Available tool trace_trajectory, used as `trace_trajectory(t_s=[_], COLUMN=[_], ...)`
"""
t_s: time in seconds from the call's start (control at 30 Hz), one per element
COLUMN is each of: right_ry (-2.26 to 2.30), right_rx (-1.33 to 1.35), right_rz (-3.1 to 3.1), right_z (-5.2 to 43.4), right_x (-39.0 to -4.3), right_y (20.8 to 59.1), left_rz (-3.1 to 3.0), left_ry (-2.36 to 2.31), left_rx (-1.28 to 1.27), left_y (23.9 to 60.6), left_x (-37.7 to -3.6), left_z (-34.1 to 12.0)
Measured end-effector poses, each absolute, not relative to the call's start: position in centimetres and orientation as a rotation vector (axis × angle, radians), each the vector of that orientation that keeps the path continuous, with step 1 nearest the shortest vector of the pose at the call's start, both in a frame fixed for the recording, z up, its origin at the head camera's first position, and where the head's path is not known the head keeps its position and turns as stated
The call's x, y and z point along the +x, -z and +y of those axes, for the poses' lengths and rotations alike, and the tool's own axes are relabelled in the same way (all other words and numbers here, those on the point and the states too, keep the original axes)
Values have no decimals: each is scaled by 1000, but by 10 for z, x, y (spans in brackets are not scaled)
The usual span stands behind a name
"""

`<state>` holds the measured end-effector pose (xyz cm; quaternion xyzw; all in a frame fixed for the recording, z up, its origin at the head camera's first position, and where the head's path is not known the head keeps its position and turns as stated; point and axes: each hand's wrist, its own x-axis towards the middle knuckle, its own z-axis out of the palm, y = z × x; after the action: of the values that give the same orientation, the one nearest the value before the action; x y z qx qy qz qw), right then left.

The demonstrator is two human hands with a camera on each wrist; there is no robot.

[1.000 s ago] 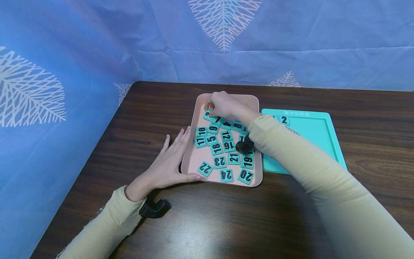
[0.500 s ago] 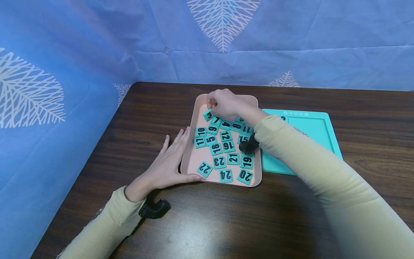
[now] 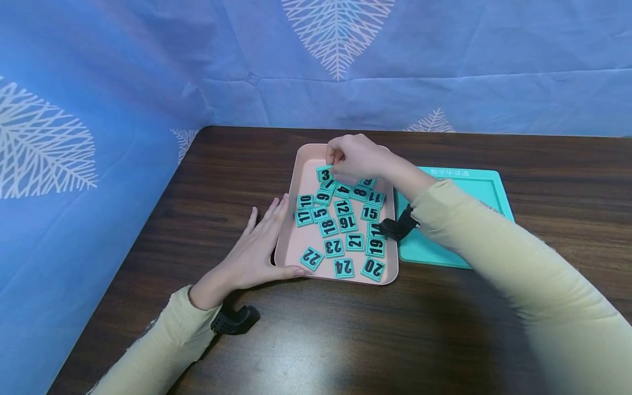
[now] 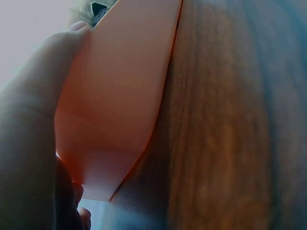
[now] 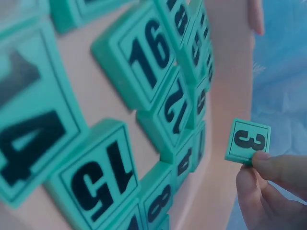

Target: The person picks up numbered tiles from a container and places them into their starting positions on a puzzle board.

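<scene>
Pinched between the thumb and fingers of my right hand (image 3: 359, 156) is a teal number tile marked 3 (image 5: 247, 140), raised off the tray in the right wrist view. Beneath that hand lies a pink tray (image 3: 291, 241) scattered with teal number tiles, among them 16 (image 5: 147, 57), 15 (image 5: 98, 175) and 24 (image 3: 344, 267). My left hand (image 3: 254, 252) rests against the tray's near-left corner, fingers straight along the left side and thumb at the front rim. The left wrist view has the thumb (image 4: 36, 91) touching the tray's outer wall (image 4: 115, 96).
Right beside the tray lies a teal puzzle board (image 3: 434, 249), partly covered by my right forearm. Both sit on a dark wooden table (image 3: 316, 340). A blue cloth (image 3: 247, 60) with white leaf prints hangs behind and at the left.
My right hand has moved to the right with the 3 tile, which now stands more upright in view. More of the tray's right side shows. The left hand stays put.
</scene>
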<state>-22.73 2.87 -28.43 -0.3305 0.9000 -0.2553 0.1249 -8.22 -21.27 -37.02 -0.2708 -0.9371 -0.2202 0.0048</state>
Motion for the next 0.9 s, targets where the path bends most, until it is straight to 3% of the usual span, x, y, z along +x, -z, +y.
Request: trace_trajectory(t_s=[0.33, 0.9], right_ry=[814, 717], right_rx=[-961, -794], right_rz=[2613, 2777], right_z=[45, 129], right_x=[-205, -186], right_y=[264, 248], left_rz=[-2933, -2926], left_ry=[682, 704], left_rx=[-840, -845], left_y=[370, 371], left_x=[-81, -82], left_z=[-212, -212])
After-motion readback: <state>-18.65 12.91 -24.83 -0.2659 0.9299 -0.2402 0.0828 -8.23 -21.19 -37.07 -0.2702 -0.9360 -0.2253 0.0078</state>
